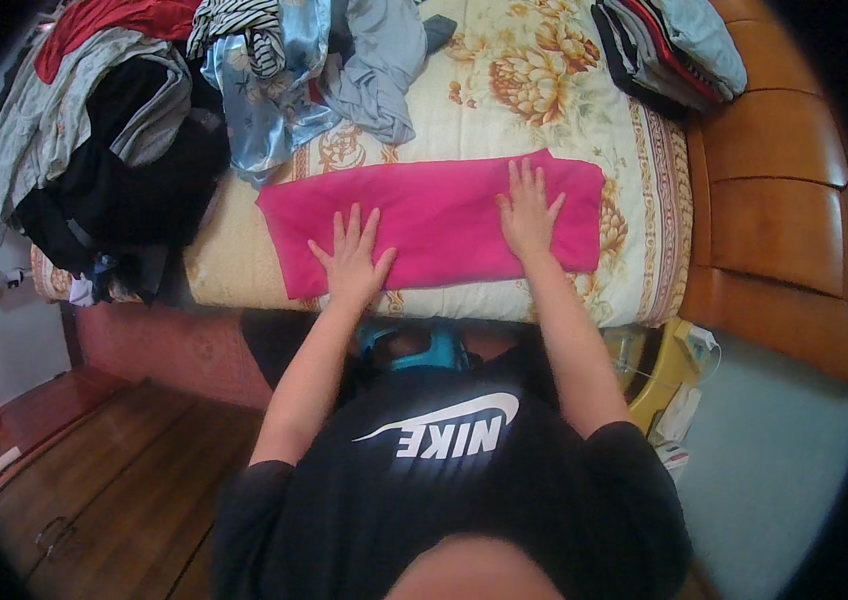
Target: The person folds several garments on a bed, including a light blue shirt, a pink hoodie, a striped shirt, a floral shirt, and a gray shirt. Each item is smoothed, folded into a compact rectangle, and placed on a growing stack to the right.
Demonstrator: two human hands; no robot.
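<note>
A bright pink piece of fabric, folded into a long flat strip, lies crosswise on the bed near its front edge. Flat on its left part rests my left hand, palm down with the fingers spread. My right hand presses on the right part in the same way, its fingertips close to the far edge of the cloth. Neither hand grips anything. What kind of garment or cloth the pink piece is cannot be told from its folded shape.
Loose clothes are heaped on the bed's left side, beside a light blue satin garment and a grey garment. A stack of folded clothes stands at the far right, against the brown padded headboard. Below it is a yellow bedside stand.
</note>
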